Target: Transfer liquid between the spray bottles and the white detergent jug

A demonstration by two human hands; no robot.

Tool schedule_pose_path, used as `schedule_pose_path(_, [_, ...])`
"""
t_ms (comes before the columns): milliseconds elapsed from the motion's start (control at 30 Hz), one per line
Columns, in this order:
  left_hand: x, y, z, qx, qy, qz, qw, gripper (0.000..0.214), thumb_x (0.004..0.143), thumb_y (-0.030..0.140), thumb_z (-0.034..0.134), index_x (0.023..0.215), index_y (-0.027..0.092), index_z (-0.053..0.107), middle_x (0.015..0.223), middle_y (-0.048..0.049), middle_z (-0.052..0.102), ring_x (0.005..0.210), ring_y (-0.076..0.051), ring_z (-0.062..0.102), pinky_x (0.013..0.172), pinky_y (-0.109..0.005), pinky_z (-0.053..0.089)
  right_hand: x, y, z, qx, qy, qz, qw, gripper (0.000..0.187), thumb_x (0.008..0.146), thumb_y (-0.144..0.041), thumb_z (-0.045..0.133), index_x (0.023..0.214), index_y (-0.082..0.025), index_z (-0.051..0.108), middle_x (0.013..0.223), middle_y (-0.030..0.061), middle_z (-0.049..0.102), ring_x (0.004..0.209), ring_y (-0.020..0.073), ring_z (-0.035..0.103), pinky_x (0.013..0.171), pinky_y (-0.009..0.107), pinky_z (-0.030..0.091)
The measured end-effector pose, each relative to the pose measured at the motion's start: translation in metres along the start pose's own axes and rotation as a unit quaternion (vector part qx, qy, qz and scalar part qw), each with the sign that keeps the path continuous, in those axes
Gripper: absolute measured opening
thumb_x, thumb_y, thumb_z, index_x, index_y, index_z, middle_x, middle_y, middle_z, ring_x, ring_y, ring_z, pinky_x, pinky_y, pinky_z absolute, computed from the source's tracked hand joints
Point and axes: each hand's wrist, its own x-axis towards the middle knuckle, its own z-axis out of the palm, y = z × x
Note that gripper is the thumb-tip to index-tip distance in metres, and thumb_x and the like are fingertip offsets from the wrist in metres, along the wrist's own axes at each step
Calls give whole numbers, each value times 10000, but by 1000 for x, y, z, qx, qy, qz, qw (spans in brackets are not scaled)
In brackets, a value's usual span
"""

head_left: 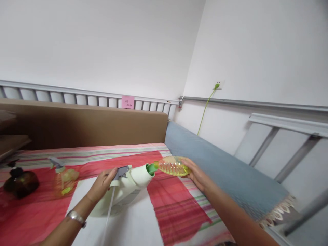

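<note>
My left hand is closed around a grey trigger spray head, whose thin white dip tube hangs down. Just behind it leans a pale green bottle, tilted so its wide mouth faces right; whether my left fingers also support it is hidden. My right hand grips the base of a clear yellow ribbed bottle, held nearly level. The narrow neck of this yellow bottle points left, at the green mouth of the pale bottle. Below the pale bottle lies a white sheet.
To the left stand a clear spray bottle with a grey head and a dark brown pump bottle. Red striped cloth covers the surface. A brown headboard and a blue-grey padded side border it.
</note>
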Motion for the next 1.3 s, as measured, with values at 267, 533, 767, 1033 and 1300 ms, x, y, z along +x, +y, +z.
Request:
schedule_pose_path(267, [2, -1, 1, 11, -6, -4, 1000, 439, 812, 548, 436, 566, 186, 474, 504, 25, 429, 500, -148, 415, 443, -229, 317, 4, -16, -2, -72, 7, 8, 997, 374, 732, -446, 656, 1021, -211, 619, 887, 40, 675, 782, 189, 601, 616, 273, 439])
schedule_pose_path(533, [4, -6, 2, 50, -27, -3, 998, 468, 845, 576, 340, 598, 189, 432, 550, 32, 386, 518, -139, 401, 458, -231, 313, 7, -29, -1, -135, -2, 7, 991, 359, 733, -449, 653, 1015, -237, 589, 902, 7, 662, 754, 158, 602, 578, 232, 442])
schedule_pose_path(767, [3, -5, 1, 55, -32, -4, 998, 463, 850, 578, 332, 613, 190, 422, 571, 27, 387, 537, -143, 412, 462, -229, 322, 6, -35, 0, -164, -17, 4, 986, 364, 755, -459, 623, 1038, -238, 561, 940, 16, 659, 827, 182, 621, 636, 254, 476])
schedule_pose_path(1033, [2, 0, 1, 53, -28, 0, 998, 434, 845, 545, 367, 638, 184, 493, 603, 1, 461, 601, -168, 453, 459, -216, 347, 6, -44, 2, -221, -15, -18, 975, 418, 745, -491, 624, 1066, -234, 550, 960, 25, 656, 829, 195, 626, 616, 258, 477])
schedule_pose_path(1300, [2, 1, 2, 52, -19, 6, 998, 441, 843, 534, 381, 631, 174, 523, 612, -10, 514, 615, -172, 483, 442, -209, 366, 6, -57, 9, -298, -13, -44, 954, 436, 730, -494, 621, 1064, -224, 542, 904, 18, 661, 786, 194, 618, 610, 270, 457])
